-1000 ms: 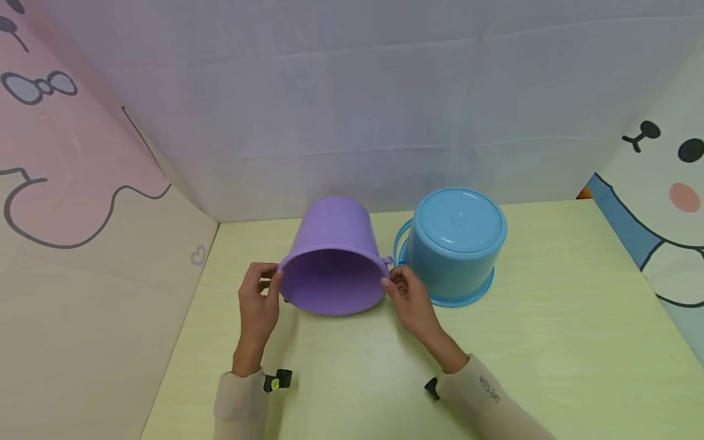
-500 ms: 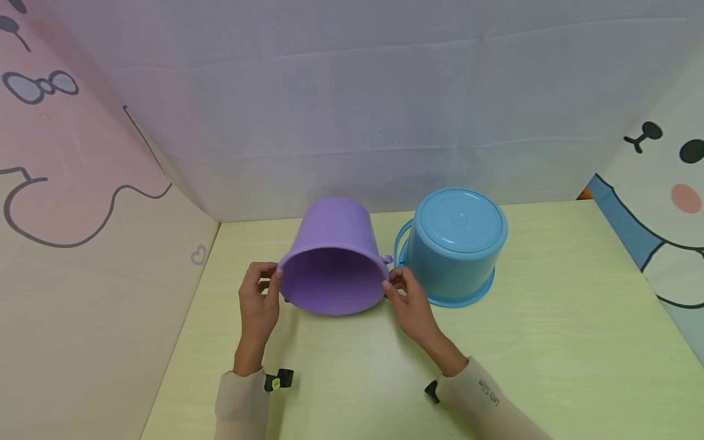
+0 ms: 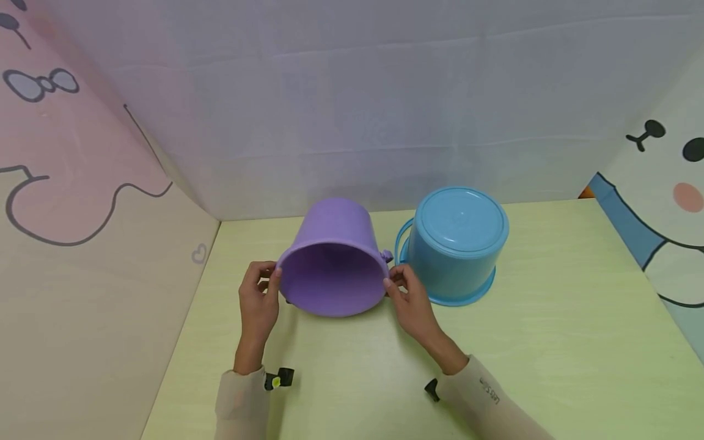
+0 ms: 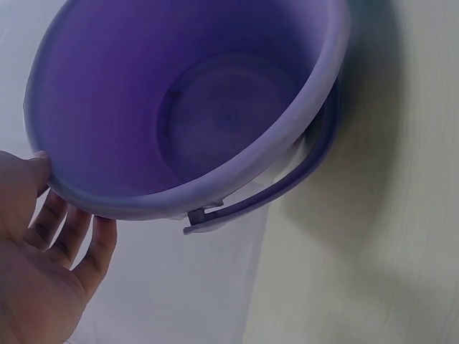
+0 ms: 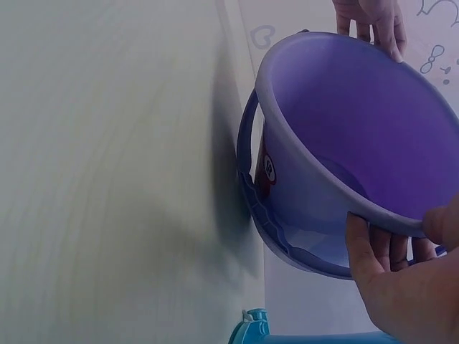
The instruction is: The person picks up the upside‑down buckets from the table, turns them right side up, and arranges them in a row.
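A purple bucket (image 3: 337, 223) is tipped with its mouth toward me, and its hollow inside (image 4: 229, 107) shows nothing in it. My left hand (image 3: 260, 304) pinches the rim on the left, thumb at the inner edge and fingers outside. On the opposite side, my right hand (image 3: 411, 305) grips the rim the same way. The bucket's purple handle (image 5: 269, 229) hangs on the underside, near the table. Just right of my right hand, a light blue bucket (image 3: 461, 244) stands upside down, its own handle (image 3: 401, 241) at its left side.
The pale yellow-green table (image 3: 555, 318) spreads below both buckets. A white cloth wall (image 3: 341, 110) rises close behind them. Printed side panels border the table on the left (image 3: 99, 293) and on the right (image 3: 660, 208).
The purple bucket's mouth has tilted very slightly, and the lug on its right side has shifted up a little. Both hands keep their hold; the blue bucket stays put.
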Tool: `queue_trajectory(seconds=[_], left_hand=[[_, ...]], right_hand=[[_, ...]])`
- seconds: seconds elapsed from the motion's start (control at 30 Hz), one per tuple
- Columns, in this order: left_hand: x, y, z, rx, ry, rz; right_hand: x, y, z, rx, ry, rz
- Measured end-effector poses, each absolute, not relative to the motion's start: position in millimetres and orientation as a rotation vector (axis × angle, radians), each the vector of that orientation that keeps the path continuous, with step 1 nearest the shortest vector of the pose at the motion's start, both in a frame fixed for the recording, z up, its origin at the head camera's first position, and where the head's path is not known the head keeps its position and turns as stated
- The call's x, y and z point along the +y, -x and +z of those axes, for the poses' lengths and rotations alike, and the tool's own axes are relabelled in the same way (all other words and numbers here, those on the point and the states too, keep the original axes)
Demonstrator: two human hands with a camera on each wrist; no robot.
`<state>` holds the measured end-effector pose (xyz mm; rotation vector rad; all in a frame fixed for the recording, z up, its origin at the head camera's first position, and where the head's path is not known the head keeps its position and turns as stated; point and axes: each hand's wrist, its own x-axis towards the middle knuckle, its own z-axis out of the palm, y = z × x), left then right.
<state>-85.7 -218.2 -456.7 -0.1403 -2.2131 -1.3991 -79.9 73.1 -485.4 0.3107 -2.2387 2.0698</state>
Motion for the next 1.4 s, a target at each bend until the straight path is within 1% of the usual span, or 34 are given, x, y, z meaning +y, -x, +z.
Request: queue_trajectory(seconds=[0.5, 1.0, 1.4], left_hand=[[-222.5, 84.7, -457.7, -2.224, 0.088, -1.442], [-221.7, 84.9, -451.2, -2.194, 0.072, -1.551], [-221.4, 85.5, -445.5, -2.186, 0.026, -1.596]], right_hand=[[70.5, 76.5, -483.3, -2.294, -0.280, 2.067], [73.8, 81.8, -476.7, -2.237, -0.362, 2.045], [72.3, 83.0, -463.1, -2.226, -0.253, 2.091]])
